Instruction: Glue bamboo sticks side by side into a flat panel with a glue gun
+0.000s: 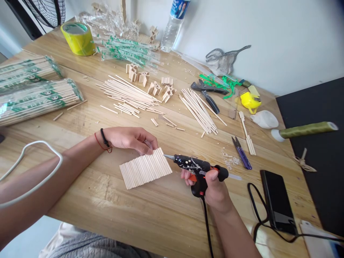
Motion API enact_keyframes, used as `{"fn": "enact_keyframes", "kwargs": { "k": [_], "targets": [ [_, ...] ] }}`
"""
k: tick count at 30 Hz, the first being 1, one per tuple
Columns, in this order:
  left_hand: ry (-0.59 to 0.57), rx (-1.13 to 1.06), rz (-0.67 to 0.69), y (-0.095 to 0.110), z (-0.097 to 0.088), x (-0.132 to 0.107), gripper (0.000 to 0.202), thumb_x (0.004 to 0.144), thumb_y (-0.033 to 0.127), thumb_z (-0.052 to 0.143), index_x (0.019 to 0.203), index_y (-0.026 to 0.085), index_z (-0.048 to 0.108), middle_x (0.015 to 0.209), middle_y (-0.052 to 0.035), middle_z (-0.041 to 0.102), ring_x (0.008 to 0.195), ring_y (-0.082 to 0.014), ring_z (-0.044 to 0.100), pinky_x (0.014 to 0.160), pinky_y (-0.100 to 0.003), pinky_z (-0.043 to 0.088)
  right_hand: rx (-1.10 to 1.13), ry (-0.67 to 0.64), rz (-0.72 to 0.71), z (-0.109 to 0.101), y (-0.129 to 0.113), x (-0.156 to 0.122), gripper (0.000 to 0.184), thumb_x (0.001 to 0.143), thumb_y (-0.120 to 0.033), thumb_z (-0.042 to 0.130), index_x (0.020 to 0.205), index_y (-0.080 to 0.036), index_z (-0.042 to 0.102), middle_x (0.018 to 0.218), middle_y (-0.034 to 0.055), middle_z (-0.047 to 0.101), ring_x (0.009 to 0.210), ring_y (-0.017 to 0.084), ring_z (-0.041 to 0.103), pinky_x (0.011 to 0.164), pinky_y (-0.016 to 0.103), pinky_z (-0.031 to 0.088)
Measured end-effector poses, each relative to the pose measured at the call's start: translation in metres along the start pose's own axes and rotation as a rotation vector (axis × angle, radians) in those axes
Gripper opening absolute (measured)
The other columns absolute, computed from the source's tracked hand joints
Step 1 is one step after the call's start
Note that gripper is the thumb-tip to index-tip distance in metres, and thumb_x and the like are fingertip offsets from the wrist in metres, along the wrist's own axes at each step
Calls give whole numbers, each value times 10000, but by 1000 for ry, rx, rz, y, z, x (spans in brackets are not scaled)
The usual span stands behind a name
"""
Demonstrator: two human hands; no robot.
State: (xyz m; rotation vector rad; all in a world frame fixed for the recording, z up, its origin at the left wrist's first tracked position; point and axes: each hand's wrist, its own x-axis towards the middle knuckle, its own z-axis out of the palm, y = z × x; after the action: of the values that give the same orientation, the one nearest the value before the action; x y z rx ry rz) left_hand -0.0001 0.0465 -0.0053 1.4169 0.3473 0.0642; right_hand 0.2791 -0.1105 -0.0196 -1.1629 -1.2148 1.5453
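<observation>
My right hand is wrapped round a black hot glue gun with an orange trigger. Its metal nozzle points left and meets the right end of a flat panel of wooden sticks, laid side by side on the table. At the panel's far edge, my left hand pinches it near the upper right corner; some fingertips are hidden behind it. Just beyond lie short cut stick pieces. Loose sticks form one pile at centre left and another pile to the right.
Purple thread snips and a phone lie to the right. The gun's black cable runs to the front edge. Small stick assemblies, black pliers, yellow tape and wrapped stick packs lie further back. A white cable crosses the left arm.
</observation>
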Motion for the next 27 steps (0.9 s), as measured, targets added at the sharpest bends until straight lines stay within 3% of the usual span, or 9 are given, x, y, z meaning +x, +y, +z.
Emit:
{"fn": "enact_keyframes", "kwargs": {
  "k": [5, 11, 19, 27],
  "targets": [
    [102, -257, -14, -3, 5, 1, 97, 888, 225, 744, 952, 154, 727, 862, -15, 694, 756, -133, 615, 706, -230, 477, -30, 95, -102, 0, 5, 0, 632, 911, -798, 529, 834, -213, 755, 759, 58, 661, 632, 177, 572, 575, 309, 491],
    [243, -510, -45, -6, 7, 1, 174, 875, 228, 780, 987, 165, 663, 844, 11, 659, 724, -105, 632, 682, -201, 520, -142, 146, -132, 2, 5, 1, 616, 904, -803, 541, 856, -217, 725, 688, 26, 592, 610, 171, 539, 518, 297, 407],
    [272, -541, -52, -7, 7, 1, 272, 870, 234, 790, 1087, 184, 633, 922, -24, 709, 745, -131, 676, 672, -224, 549, -342, 126, -146, 6, -5, 3, 372, 951, -600, 669, 930, -230, 696, 841, 17, 632, 615, 138, 554, 557, 285, 430],
    [288, -579, 19, -7, 8, 2, 235, 884, 196, 786, 1079, 166, 660, 973, -50, 737, 867, -167, 718, 766, -254, 579, -528, 44, -236, 14, -16, 4, 389, 985, -566, 631, 821, -214, 655, 761, 16, 614, 657, 170, 555, 602, 306, 401]
  ]
}}
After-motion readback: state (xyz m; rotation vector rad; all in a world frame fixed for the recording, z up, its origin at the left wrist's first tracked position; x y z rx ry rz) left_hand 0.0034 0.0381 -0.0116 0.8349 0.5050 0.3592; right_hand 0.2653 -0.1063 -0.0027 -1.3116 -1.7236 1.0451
